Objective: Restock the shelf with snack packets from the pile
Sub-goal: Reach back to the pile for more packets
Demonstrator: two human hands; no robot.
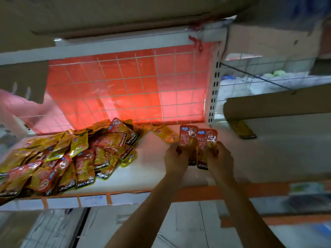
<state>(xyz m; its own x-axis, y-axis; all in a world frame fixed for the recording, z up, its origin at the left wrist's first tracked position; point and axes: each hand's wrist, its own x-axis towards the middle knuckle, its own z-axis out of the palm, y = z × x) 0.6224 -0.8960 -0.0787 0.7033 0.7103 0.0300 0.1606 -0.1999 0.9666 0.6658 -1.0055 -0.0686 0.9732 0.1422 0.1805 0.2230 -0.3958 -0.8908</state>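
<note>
Your left hand point(174, 158) and right hand point(220, 158) grip red packets point(188, 136); stand both upright, right of the pile point(80, 154).

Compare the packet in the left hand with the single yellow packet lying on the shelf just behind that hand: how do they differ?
Colour: the held packet is mostly red; the lone packet is yellow. Pose: the held packet stands upright, gripped low by the left hand; the lone packet lies flat and slanted on the shelf, untouched. Both are small glossy snack packets with a blue mark.
</note>
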